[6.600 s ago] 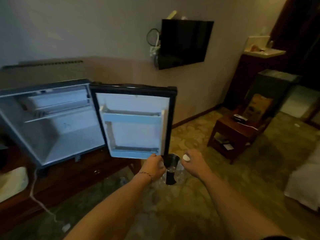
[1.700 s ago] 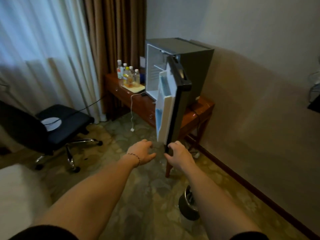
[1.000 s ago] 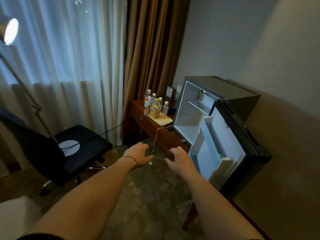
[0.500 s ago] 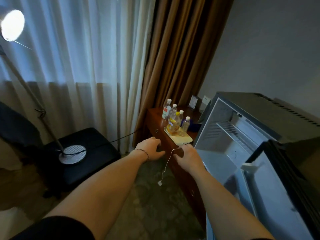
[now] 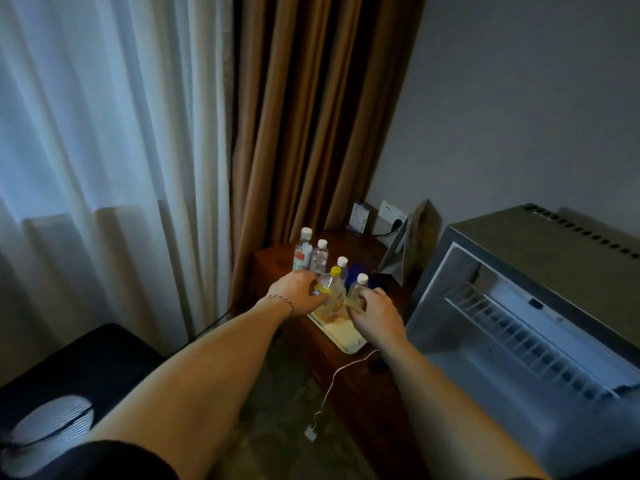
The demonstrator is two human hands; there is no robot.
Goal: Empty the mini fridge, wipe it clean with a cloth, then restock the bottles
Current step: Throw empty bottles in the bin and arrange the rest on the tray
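Observation:
Several bottles stand at the far end of a wooden desk (image 5: 349,386), some on a white tray (image 5: 346,337). My left hand (image 5: 298,294) curls round a yellow-capped bottle of yellow drink (image 5: 330,292). My right hand (image 5: 375,311) holds a small clear white-capped bottle (image 5: 356,289) beside it. Three more white-capped bottles (image 5: 320,254) stand behind them. The mini fridge (image 5: 540,244) sits to the right, open towards me, its white inside (image 5: 512,341) bare, with a wire shelf showing.
A white cable (image 5: 332,382) hangs off the desk's front to a plug near the floor. Brown and sheer curtains fill the left. A black chair seat (image 5: 86,368) is at lower left. A wall socket (image 5: 393,214) and a card stand are behind the bottles.
I have stepped in towards the desk. Both hands moved forward from the desk's front edge to the bottles and closed on them.

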